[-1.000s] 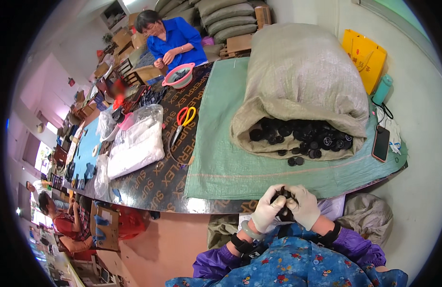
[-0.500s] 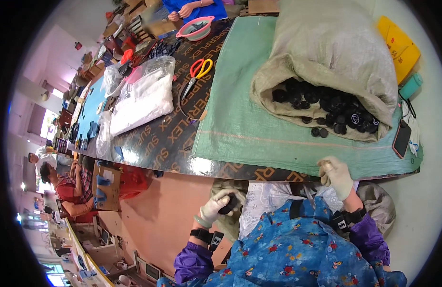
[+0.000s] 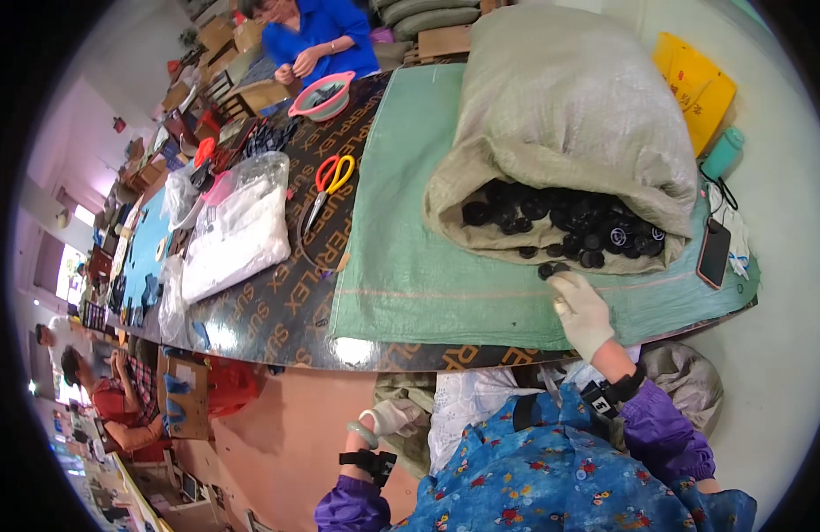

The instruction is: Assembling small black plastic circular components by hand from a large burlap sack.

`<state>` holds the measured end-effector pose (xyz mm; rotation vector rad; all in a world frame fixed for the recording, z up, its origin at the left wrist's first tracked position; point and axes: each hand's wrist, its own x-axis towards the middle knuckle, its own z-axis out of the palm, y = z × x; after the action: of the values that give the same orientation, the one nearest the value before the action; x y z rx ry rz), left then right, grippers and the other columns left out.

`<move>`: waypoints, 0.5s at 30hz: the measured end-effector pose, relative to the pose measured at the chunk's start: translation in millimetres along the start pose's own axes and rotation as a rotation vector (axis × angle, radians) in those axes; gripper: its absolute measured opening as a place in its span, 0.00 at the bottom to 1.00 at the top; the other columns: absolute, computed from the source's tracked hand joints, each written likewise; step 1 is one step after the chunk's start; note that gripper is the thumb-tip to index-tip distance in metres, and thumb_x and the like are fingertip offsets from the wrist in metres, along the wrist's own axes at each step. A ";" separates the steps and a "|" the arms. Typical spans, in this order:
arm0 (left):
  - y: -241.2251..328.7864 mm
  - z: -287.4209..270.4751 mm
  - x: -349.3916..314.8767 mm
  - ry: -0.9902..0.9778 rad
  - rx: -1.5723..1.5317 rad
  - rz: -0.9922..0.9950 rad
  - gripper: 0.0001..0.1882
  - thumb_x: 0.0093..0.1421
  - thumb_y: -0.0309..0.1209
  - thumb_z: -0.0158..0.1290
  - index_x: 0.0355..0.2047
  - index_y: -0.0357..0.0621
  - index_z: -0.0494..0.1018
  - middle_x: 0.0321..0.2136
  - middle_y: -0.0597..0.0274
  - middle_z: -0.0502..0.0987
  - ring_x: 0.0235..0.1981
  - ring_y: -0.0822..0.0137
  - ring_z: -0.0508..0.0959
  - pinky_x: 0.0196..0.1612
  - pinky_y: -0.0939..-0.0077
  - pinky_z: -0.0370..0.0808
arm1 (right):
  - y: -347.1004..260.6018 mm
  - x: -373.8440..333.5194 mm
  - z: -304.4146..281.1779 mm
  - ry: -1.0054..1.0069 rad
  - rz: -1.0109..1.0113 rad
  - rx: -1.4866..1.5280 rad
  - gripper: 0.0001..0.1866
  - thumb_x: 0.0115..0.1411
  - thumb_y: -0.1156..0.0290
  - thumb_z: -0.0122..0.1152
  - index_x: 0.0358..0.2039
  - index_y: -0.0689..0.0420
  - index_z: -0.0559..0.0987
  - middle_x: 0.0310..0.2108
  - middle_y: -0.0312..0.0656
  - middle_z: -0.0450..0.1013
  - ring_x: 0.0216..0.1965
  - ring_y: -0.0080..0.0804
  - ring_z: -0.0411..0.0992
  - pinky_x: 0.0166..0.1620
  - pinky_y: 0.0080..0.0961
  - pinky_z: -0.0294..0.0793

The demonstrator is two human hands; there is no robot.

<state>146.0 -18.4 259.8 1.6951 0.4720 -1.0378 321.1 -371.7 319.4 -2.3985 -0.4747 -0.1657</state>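
Both my hands wear pale gloves. My right hand [image 3: 582,310] reaches over the table's front edge, thumb and index finger apart, its fingertips at two small black round pieces [image 3: 548,269] lying before the sack's mouth. Many more black round caps or discs [image 3: 592,239] fill the opening of a big pale woven sack [image 3: 561,89] lying on its side. My left hand [image 3: 395,417] is low, below the table's edge, fingers stretched toward the right beside another woven sack [image 3: 408,452]. No piece shows in it.
A green woven sheet [image 3: 388,257] covers the table's right part. Red-and-yellow scissors [image 3: 330,182], a clear bag of white material [image 3: 242,239] and a pink-rimmed basin [image 3: 326,99] lie leftward. A phone [image 3: 713,253] rests at right. A person in blue [image 3: 317,40] is across the table.
My right hand has moved forward from the table's edge to the black pieces. My left hand has lowered, and the black piece it held no longer shows. The view has shifted.
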 end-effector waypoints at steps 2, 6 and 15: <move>38.4 -5.5 -15.6 -0.098 -0.055 0.154 0.17 0.64 0.43 0.49 0.43 0.42 0.75 0.35 0.64 0.78 0.28 0.73 0.77 0.30 0.81 0.76 | -3.3 12.0 4.0 0.008 -0.056 -0.110 0.17 0.56 0.70 0.54 0.47 0.52 0.71 0.51 0.43 0.67 0.44 0.45 0.71 0.45 0.37 0.72; 147.4 13.8 -12.9 -0.062 -0.006 0.455 0.17 0.64 0.42 0.49 0.42 0.43 0.75 0.32 0.67 0.77 0.26 0.75 0.75 0.28 0.82 0.73 | 3.5 26.3 14.6 -0.082 -0.082 -0.232 0.16 0.52 0.70 0.58 0.43 0.52 0.72 0.46 0.44 0.69 0.41 0.45 0.72 0.41 0.38 0.73; 294.3 -5.9 105.1 0.692 0.656 1.042 0.12 0.57 0.30 0.51 0.40 0.42 0.75 0.38 0.51 0.76 0.42 0.49 0.75 0.46 0.64 0.72 | 5.8 3.5 7.8 -0.093 0.012 -0.194 0.06 0.54 0.68 0.55 0.33 0.52 0.73 0.32 0.44 0.70 0.35 0.47 0.72 0.35 0.41 0.72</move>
<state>421.1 -142.2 341.4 2.4285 -0.4014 0.2244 326.4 -369.7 310.8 -2.6073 -0.5074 -0.0990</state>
